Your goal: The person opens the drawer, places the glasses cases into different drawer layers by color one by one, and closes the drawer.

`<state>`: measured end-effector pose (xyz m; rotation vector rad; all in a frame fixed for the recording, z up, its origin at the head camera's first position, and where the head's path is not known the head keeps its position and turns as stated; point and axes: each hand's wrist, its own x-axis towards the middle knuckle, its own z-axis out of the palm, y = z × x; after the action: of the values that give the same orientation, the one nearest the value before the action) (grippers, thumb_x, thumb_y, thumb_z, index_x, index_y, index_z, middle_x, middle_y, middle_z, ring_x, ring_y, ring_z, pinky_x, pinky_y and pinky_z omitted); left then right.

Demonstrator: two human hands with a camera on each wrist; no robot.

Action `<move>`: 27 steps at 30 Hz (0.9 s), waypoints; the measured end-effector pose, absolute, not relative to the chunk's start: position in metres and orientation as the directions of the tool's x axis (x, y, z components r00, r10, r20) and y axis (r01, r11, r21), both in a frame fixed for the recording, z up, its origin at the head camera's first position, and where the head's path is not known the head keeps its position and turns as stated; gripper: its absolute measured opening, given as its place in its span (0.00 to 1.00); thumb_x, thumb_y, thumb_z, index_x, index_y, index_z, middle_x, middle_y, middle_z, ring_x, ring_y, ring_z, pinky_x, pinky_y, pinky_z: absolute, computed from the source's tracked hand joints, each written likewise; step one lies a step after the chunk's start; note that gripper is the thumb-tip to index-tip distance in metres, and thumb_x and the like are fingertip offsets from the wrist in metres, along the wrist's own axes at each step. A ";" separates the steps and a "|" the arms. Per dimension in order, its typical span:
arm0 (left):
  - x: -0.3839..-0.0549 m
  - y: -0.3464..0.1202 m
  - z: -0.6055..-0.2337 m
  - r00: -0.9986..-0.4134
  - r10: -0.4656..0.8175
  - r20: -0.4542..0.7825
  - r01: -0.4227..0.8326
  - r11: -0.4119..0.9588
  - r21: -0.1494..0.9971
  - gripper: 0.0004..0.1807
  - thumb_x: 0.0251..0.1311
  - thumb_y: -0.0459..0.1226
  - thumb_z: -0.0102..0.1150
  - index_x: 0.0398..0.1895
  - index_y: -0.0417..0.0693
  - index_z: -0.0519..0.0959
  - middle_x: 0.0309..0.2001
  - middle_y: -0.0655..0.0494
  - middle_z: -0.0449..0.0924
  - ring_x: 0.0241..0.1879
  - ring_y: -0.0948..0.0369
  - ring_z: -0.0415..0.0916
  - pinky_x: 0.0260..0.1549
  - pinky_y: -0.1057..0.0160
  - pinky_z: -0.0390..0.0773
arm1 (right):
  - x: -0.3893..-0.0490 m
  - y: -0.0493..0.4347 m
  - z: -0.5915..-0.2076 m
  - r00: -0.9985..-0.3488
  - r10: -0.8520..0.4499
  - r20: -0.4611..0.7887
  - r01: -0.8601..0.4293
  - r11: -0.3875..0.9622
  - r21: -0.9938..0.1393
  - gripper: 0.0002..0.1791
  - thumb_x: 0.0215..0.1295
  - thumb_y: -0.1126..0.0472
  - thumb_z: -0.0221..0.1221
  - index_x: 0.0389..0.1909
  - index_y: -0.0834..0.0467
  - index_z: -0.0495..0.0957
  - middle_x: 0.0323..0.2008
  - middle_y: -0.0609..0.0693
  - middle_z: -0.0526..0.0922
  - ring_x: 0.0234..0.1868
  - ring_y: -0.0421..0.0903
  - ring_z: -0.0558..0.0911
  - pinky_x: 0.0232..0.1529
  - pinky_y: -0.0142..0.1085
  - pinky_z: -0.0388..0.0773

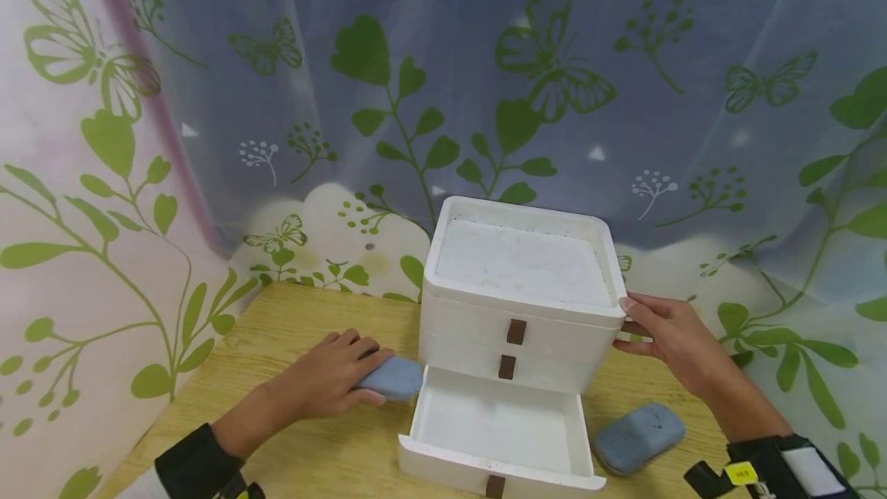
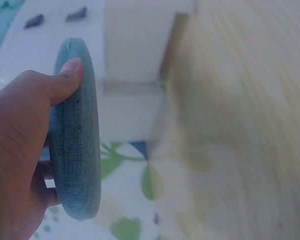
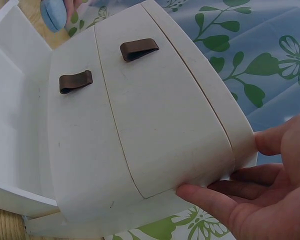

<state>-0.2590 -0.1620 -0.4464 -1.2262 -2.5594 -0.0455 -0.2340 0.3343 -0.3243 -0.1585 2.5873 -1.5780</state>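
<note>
My left hand (image 1: 333, 376) holds a blue-grey fabric glasses case (image 1: 395, 379) just left of the white drawer unit (image 1: 457, 322). In the left wrist view the thumb lies over one side of the case (image 2: 79, 135), with fingers behind it. The unit's bottom drawer (image 1: 495, 422) is pulled out, and its bare floor shows. Against the unit's right side, my right hand (image 1: 675, 337) presses near the top front corner. The right wrist view shows its thumb at the upper rim and extended fingertips (image 3: 190, 194) touching the side.
A second blue-grey case (image 1: 639, 437) lies on the wooden table (image 1: 333, 453), right of the pulled-out drawer. Two upper drawers with brown tab handles (image 1: 516, 331) are closed. A shallow tray top (image 1: 523, 252) caps the unit. Behind hangs a leaf-and-butterfly curtain (image 1: 443, 60).
</note>
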 end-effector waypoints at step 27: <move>-0.242 -0.073 -0.389 -0.517 0.854 0.062 0.855 0.518 -0.001 0.34 0.66 0.62 0.60 0.68 0.53 0.75 0.57 0.59 0.81 0.49 0.64 0.76 0.44 0.63 0.81 | -0.232 0.334 -0.324 -0.989 -0.144 -0.007 -0.066 0.494 -0.867 0.40 0.82 0.42 0.46 0.80 0.68 0.54 0.77 0.71 0.61 0.69 0.62 0.78 0.54 0.42 0.87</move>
<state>-0.2420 -0.0734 -0.3893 -1.5149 -2.6893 -0.0465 -0.2316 0.3336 -0.3239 -0.1864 2.6466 -1.5300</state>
